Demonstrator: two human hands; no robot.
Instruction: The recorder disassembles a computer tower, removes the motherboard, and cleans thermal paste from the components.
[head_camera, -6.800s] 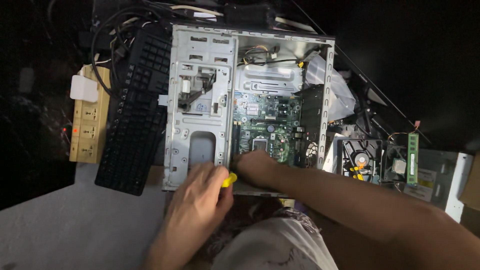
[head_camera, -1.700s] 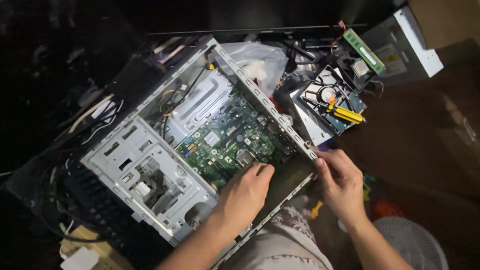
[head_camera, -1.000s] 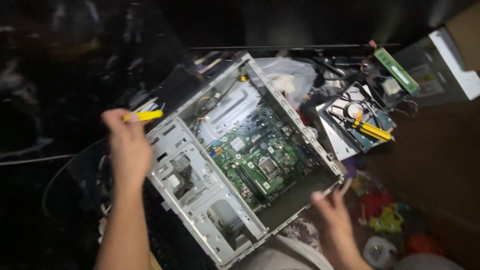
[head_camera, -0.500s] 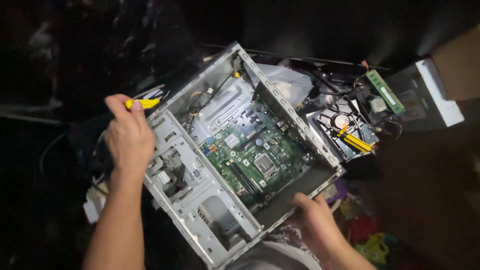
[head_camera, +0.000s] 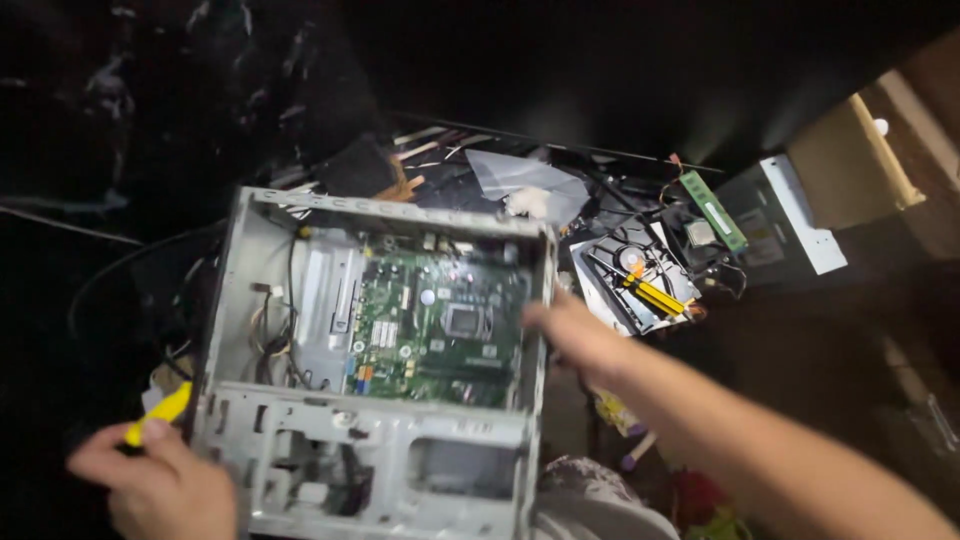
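1. Gripping a yellow-handled screwdriver (head_camera: 158, 415) in the left hand (head_camera: 160, 487), fingers curled round it, just beside the lower left corner of the open computer case (head_camera: 370, 465).
2. Pressing the right hand (head_camera: 575, 335) against the case's right wall, fingers blurred, grasp impossible to tell.
3. Showing a green motherboard (head_camera: 440, 325) inside the case.
4. Lying farther right: a fan unit (head_camera: 630, 290) carrying yellow tools, a green memory stick (head_camera: 713, 211).
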